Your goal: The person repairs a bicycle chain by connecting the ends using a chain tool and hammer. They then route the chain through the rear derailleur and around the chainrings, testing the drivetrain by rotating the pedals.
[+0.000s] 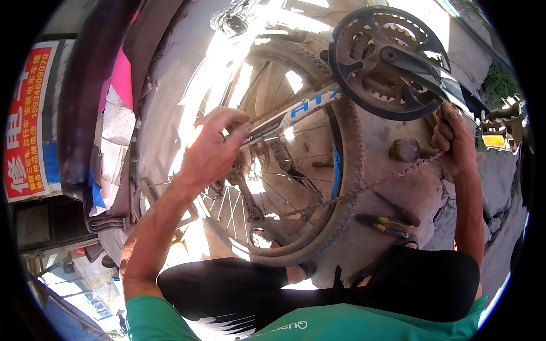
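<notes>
An upturned bicycle lies in front of me, its rear wheel (347, 170) with a knobby tyre in the middle. My left hand (213, 148) grips the chain near the rear sprockets (242, 170), next to the white and blue frame stay (296, 111). My right hand (455, 139) holds the other end of the loose chain (364, 186) just below the black chainring (375, 62) and crank arm (438, 77). The chain sags across the wheel between both hands.
Pliers with yellow and blue handles (384, 224) lie on the dusty ground by my knee. A yellow-reflector pedal (500, 133) sticks out at right. A dark tyre or mudguard (85, 96) and a red sign (25, 122) stand at left.
</notes>
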The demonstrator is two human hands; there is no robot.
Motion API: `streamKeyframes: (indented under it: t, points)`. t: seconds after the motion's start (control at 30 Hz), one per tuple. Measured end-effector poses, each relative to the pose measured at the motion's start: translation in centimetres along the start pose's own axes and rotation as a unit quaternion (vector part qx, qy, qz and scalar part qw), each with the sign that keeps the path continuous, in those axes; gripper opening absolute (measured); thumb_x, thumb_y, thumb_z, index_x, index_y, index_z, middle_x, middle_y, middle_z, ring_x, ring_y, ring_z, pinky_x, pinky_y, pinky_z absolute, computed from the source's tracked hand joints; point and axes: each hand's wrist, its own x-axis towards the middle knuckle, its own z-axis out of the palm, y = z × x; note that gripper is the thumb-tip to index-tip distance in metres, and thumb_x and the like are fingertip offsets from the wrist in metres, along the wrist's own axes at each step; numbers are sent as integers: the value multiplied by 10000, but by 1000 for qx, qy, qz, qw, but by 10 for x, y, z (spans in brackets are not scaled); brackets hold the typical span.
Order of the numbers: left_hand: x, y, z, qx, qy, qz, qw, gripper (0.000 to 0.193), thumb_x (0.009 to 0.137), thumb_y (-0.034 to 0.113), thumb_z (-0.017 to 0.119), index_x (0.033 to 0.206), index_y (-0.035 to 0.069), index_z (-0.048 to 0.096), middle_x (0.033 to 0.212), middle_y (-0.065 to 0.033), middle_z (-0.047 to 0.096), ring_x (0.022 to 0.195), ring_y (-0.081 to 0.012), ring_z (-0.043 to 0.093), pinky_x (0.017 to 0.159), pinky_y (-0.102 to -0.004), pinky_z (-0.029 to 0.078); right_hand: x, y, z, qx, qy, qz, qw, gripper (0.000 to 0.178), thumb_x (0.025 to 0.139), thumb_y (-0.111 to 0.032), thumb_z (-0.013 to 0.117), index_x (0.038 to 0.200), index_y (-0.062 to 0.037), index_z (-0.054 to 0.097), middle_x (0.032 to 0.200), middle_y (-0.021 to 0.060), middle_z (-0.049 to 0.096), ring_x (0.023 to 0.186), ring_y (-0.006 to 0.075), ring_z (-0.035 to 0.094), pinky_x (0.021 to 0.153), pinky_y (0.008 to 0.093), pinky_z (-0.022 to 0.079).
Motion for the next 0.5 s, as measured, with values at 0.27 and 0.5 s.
streamKeyframes:
  t: [0.27,0.5]
  points:
    - [18,-64,5,193,-128,-94,968,268,879,202,648,1118,104,719,932,-147,723,866,-268,697,814,-388,532,2,0,14,-3,22,0,1000,225,1041,-313,510,952,-109,544,580,-86,289,449,31,276,436,210,250]
    - [38,-77,17,254,-193,-96,943,231,901,237,634,1062,110,739,967,-178,720,915,-325,697,846,-448,534,7,9,-7,9,10,-6,1000,252,1027,-248,542,1179,-51,580,683,-89,394,487,12,292,419,191,266]
